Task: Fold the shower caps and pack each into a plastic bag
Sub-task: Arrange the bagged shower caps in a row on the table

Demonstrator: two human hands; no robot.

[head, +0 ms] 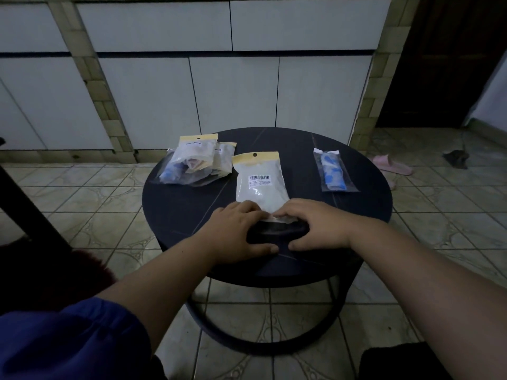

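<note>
Where the near edge of the round dark table [175,207] meets our arms, we record a folded dark shower cap [277,231], lying flat between both hands at the open mouth of a clear plastic bag with a yellow header and a barcode label [259,182]. Our left hand [236,231] curls over the cap's left end, fingers on the bag's mouth and thumb tucked along the cap's near edge, gripping it. Our right hand [319,226] curls over the right end in the same way, fingertips at the bag's lip, thumb on the near side, also gripping the cap. Whether any part of the cap has entered the bag, we cannot tell; the fingers hide the opening.

Item, far left on the table: a heap of clear packets with yellow headers [196,163], holding blue and pinkish contents, overlapping one another.

Item, far right: a narrow clear sleeve holding a rolled blue-and-white patterned cap [333,171], lying alone, well apart from the heap.

Item, on the tiled floor beyond the table's right side: a pink slipper [391,163].

Item, behind the table: white cabinet doors [233,94].
</note>
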